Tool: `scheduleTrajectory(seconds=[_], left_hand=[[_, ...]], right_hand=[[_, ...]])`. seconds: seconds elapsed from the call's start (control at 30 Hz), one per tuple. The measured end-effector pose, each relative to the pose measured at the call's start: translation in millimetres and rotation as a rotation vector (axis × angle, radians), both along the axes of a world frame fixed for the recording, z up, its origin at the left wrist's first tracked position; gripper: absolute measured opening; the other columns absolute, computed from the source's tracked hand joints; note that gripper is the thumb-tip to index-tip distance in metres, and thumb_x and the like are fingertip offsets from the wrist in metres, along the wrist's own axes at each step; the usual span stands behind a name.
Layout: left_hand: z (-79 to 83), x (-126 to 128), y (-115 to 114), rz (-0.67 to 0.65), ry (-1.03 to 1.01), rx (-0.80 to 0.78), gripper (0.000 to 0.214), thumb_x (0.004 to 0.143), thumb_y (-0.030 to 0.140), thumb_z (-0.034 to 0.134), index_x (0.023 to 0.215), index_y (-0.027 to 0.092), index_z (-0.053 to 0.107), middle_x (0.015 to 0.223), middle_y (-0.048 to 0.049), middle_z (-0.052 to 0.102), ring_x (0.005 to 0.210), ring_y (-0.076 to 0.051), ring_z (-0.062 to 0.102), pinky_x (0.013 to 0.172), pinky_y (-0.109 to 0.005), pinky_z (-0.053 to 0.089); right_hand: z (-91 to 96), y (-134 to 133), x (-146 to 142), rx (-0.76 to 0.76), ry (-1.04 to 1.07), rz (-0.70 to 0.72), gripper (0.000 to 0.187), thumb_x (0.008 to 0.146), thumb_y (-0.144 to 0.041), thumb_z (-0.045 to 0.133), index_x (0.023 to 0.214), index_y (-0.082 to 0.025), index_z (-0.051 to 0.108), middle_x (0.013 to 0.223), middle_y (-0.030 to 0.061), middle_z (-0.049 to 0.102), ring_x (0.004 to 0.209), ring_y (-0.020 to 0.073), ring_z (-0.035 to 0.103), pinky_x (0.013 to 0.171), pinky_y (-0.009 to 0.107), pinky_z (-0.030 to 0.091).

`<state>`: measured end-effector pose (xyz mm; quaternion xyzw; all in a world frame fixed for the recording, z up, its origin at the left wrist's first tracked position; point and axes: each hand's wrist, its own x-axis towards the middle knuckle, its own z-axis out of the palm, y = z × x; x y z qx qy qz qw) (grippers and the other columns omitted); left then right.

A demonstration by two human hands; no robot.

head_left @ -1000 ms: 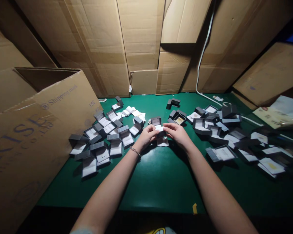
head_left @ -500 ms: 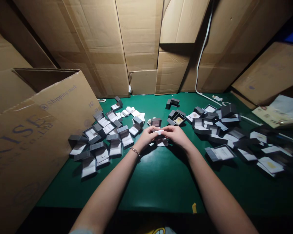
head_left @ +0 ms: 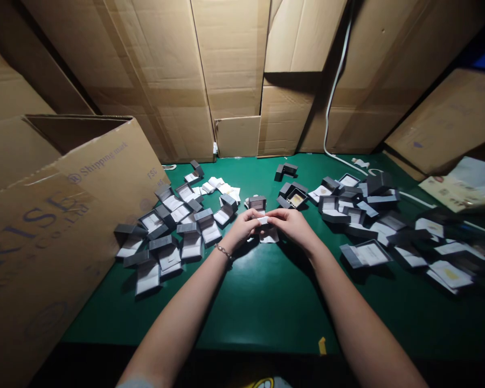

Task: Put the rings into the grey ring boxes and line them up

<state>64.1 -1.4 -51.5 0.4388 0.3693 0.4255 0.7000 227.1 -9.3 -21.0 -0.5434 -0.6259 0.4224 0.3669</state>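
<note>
At the middle of the green table, my left hand (head_left: pixel 243 229) and my right hand (head_left: pixel 294 227) meet, fingers closed on a small white pad (head_left: pixel 263 220) between their fingertips. Just behind the fingers stands a small dark grey jewelry box (head_left: pixel 257 203) with its lid raised; its lower part is hidden by my hands. A white piece (head_left: pixel 269 236) lies just below the pad, partly covered. To the right of that box is another open dark box (head_left: pixel 296 198) with something yellowish inside.
Several open grey boxes with white linings (head_left: pixel 191 243) spread left, beside a large carton (head_left: pixel 76 215). Small white pieces (head_left: pixel 222 186) lie behind them. More boxes and inserts (head_left: pixel 366 253) crowd the right. A white cable (head_left: pixel 327 124) runs down the cardboard wall onto the table (head_left: pixel 242 307).
Both hands stay in almost the same place, with the white pad still between the fingertips. Only a slight shift of the fingers and of the camera view shows.
</note>
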Motion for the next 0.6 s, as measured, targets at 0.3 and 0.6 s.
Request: scheduleTrajectory(seconds=[0.3, 0.6], left_hand=[[0.6, -0.9, 0.1, -0.049, 0.097, 0.052, 0.019, 0.061, 0.020, 0.067, 0.073, 0.015, 0.054, 0.064, 0.0022, 0.059, 0.055, -0.011, 0.059, 0.054, -0.023, 0.045], [7.5, -2.7, -1.0, 0.048, -0.113, -0.134, 0.020, 0.056, 0.010, 0.070, 0.073, 0.013, 0.061, 0.077, -0.0003, 0.063, 0.070, -0.010, 0.060, 0.072, -0.026, 0.051]], right_hand=[[4.0, -2.8, 2.9, 0.067, -0.174, 0.047, 0.011, 0.074, -0.022, 0.063, 0.078, -0.021, 0.073, 0.078, 0.0030, 0.074, 0.077, 0.0202, 0.069, 0.072, 0.030, 0.051], [6.6, -6.6, -1.5, 0.196, -0.189, 0.054, 0.022, 0.077, -0.018, 0.055, 0.091, -0.022, 0.072, 0.092, 0.0034, 0.074, 0.085, 0.0185, 0.067, 0.080, 0.032, 0.052]])
